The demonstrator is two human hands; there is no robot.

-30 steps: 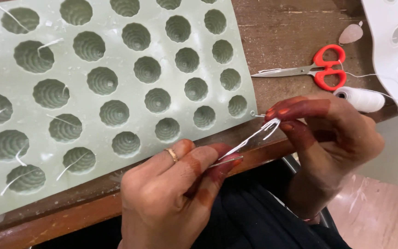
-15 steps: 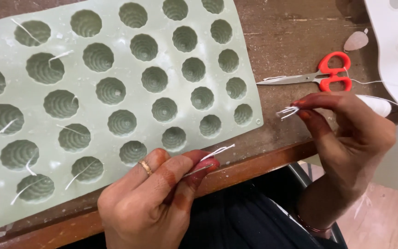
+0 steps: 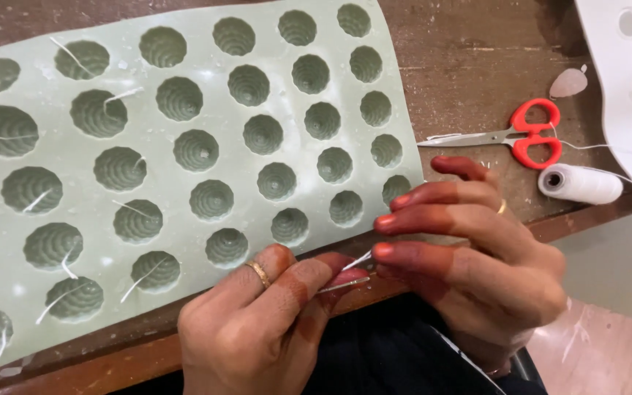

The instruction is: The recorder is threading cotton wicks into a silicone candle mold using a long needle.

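Centrally, a green mould sheet (image 3: 184, 139) of ribbed cavities is laid flat on the wooden table (image 3: 477, 51), several cavities already wicked. Short white wick pieces (image 3: 356, 272) are pinched between left hand (image 3: 257, 329) and right hand (image 3: 477, 256) at the table edge, seemingly for separating.

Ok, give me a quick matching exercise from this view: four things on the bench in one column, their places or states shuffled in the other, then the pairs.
Things:
1. scissors
2. thread spool
3. green mould
4. wick pieces

Places or states:
A. lying on its side near the table's right edge
B. pinched between the left hand and the right hand
C. red handles, lying on the wooden table
D. flat sheet of ribbed round cavities, some with white strands in them

Pairs: 1-C, 2-A, 3-D, 4-B
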